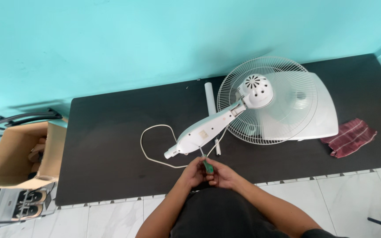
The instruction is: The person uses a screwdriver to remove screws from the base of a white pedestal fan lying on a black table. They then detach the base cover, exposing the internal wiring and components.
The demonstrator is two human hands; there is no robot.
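A white fan [261,103] lies face down on a black mat [111,132], its wire grille and round motor housing at the right. The fan's white neck [201,132] points down-left toward me. My left hand [193,172] and my right hand [222,175] meet at the mat's near edge. Both are closed around a green-handled screwdriver [207,166] whose metal tip points up toward the neck. A white power cord [148,143] loops to the left of the neck.
A white tube [210,98] lies behind the neck and a small white part [218,146] beside it. A red striped cloth [349,137] sits at the mat's right. An open cardboard box [18,154] stands left. A turquoise wall is behind, white tiles in front.
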